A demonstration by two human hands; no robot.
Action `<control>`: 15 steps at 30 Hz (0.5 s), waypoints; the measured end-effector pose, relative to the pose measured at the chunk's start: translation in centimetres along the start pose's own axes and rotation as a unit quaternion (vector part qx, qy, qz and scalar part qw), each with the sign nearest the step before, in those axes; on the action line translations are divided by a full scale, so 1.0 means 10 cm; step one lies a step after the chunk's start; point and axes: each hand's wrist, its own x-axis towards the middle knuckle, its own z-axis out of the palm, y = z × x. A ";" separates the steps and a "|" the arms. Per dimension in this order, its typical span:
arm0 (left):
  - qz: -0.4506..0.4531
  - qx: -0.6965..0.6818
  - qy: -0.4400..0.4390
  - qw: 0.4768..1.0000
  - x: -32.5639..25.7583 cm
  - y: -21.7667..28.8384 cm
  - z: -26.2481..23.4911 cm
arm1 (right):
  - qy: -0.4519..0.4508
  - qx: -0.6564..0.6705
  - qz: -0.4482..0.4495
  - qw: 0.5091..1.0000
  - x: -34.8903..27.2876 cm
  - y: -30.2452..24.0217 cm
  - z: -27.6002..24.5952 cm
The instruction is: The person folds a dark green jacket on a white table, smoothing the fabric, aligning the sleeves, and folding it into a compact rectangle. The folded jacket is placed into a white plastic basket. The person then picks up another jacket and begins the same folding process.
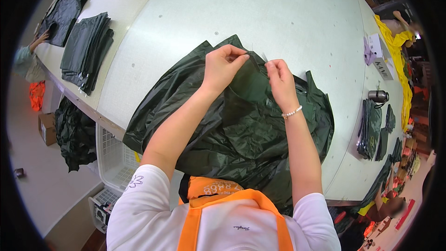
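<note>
A large dark green garment [251,125] of thin shiny fabric lies bunched over the near edge of the pale table and hangs down toward my orange apron. At its far edge, my left hand [224,69] is closed in a pinch, with thumb and forefinger on the cloth. A short way to the right, my right hand [281,86], with a beaded bracelet at the wrist, is closed on a small thin pointed tool [265,58]. Only the tip of this tool shows past the fingers, so its exact kind is unclear. The two hands are apart.
Folded dark green pieces [85,49] are stacked at the left; another person's hand [42,38] touches cloth beyond them. More folded pieces [370,130], a metal bottle [378,96] and a white box [381,58] stand at the right. A white plastic crate [111,153] sits below the table edge.
</note>
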 end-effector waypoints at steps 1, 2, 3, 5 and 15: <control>0.008 0.002 0.005 1.000 -0.01 0.00 0.01 | -0.015 -0.035 -0.004 0.999 -0.04 -0.03 -0.01; 0.021 0.011 0.005 1.000 -0.03 -0.01 0.02 | -0.016 -0.052 -0.017 0.998 -0.05 0.00 0.00; 0.036 0.019 0.005 0.999 -0.04 -0.03 0.03 | -0.019 -0.050 -0.018 0.998 -0.05 0.00 0.00; 0.088 0.039 0.006 0.995 -0.06 -0.03 0.07 | -0.026 -0.047 -0.020 0.998 -0.05 -0.01 -0.01; 0.189 0.087 0.015 0.978 -0.07 -0.01 0.08 | -0.029 -0.063 -0.023 0.997 0.00 -0.08 -0.11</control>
